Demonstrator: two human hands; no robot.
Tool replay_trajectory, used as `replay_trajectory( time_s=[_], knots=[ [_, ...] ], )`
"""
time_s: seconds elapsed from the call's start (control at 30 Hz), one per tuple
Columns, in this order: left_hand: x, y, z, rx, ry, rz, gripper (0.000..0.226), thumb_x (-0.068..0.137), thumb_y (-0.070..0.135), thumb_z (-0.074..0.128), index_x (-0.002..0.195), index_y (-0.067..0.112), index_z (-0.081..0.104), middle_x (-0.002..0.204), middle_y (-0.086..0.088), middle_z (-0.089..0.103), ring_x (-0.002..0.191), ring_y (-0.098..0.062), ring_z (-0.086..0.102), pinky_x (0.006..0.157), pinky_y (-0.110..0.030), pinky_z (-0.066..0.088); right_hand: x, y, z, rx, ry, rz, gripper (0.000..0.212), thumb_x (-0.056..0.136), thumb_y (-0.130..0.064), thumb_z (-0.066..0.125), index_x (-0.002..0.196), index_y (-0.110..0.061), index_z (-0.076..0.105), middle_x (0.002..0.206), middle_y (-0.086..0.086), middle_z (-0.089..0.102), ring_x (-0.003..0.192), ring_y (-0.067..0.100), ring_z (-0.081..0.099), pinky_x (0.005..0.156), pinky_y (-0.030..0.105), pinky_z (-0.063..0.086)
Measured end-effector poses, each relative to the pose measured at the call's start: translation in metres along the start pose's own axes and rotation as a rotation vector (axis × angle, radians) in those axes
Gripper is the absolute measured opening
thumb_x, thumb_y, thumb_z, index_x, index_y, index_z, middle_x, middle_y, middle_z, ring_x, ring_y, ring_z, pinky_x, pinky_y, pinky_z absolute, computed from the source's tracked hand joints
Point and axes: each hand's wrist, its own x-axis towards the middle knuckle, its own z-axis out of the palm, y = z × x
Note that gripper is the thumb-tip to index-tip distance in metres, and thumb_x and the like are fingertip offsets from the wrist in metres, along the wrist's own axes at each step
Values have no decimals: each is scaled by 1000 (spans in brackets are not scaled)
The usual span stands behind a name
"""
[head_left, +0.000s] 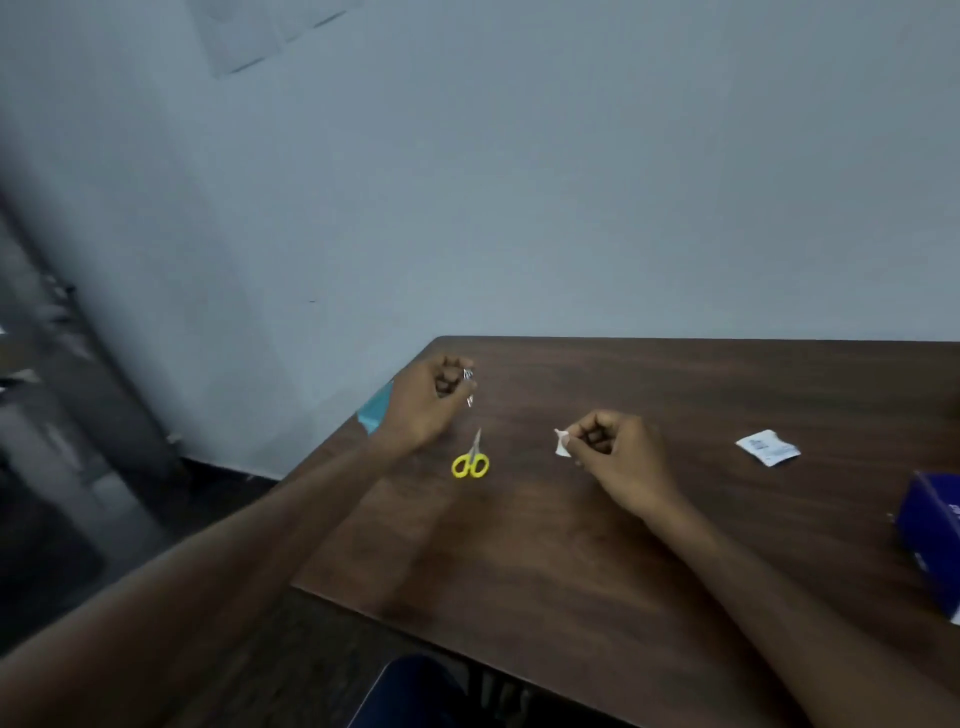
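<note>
Pinching a silvery item (469, 387), too blurred to identify, in left hand (431, 402) and a white scrap (562, 445) in right hand (621, 460), well apart.

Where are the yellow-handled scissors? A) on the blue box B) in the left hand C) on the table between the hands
C: the yellow-handled scissors lie on the wooden table between the left hand and the right hand, touched by neither.

Dark wood-grain table (675, 545). On top: yellow-handled scissors (470, 460) near left edge, blades closed, pointing away; white printed sachet (768, 448) well right; blue box (932, 540) at right border.
</note>
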Motion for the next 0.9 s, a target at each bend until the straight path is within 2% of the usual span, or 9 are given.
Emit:
replay_trajectory(
  time_s=[0.07,0.13,0.23,0.33,0.4,0.53,0.7,0.8,0.9],
  knots=[
    [12,-12,-31,71,23,-31,16,97,18,76,112,21,78,89,-1,80,82,-11,77,87,-23,57,-5,-4,5,20,-35,-18,19,88,-18,85,72,-23,76,65,-17,75,60,1,69,62,25,53],
    [23,-22,-53,159,30,-61,18,98,21,74,114,27,79,85,3,81,78,-2,75,82,-15,54,-7,-4,7,33,-60,-32,20,89,-15,85,72,-21,75,64,-21,73,58,-4,65,61,16,48],
    [38,-39,-68,339,-1,-108,22,96,19,72,113,31,80,88,5,83,84,-8,75,77,-13,51,-9,-6,7,46,-75,-41,19,89,-12,85,73,-20,76,65,-23,73,58,-8,64,59,8,45],
    [50,-50,-69,471,-36,-252,14,91,30,80,105,31,79,95,9,79,97,-14,74,88,-31,58,-7,-6,4,39,-85,-62,19,88,-10,85,74,-19,77,66,-23,73,59,-9,65,59,6,45],
    [56,-53,-65,594,-78,-299,10,92,35,79,97,26,82,98,8,78,95,-16,71,85,-36,60,-7,-7,2,33,-70,-76,19,87,-10,85,73,-19,77,67,-24,73,61,-9,66,60,6,45],
    [62,-56,-53,762,-264,-326,19,91,38,81,100,22,83,108,4,80,98,-18,71,86,-38,60,-4,-6,-1,8,-50,-94,21,87,-13,86,72,-24,77,68,-24,73,66,-2,70,60,10,47],
    [66,-65,-39,823,-312,-383,31,95,36,72,117,14,73,115,-5,76,102,-22,72,91,-39,61,0,1,-1,-13,-52,-109,23,87,-14,86,70,-27,76,68,-20,75,66,4,72,62,18,50],
    [69,-67,-39,825,-303,-397,29,94,37,72,112,13,71,114,-5,76,100,-22,71,86,-36,58,2,2,-2,-22,-42,-115,23,86,-15,86,69,-28,76,68,-21,75,66,2,72,64,19,51],
    [70,-63,-42,838,-294,-378,29,93,42,75,102,16,67,105,-3,75,96,-21,70,79,-35,53,3,3,-3,-37,-39,-117,23,86,-16,87,70,-28,76,68,-24,74,68,0,71,63,14,50]
  ],
)
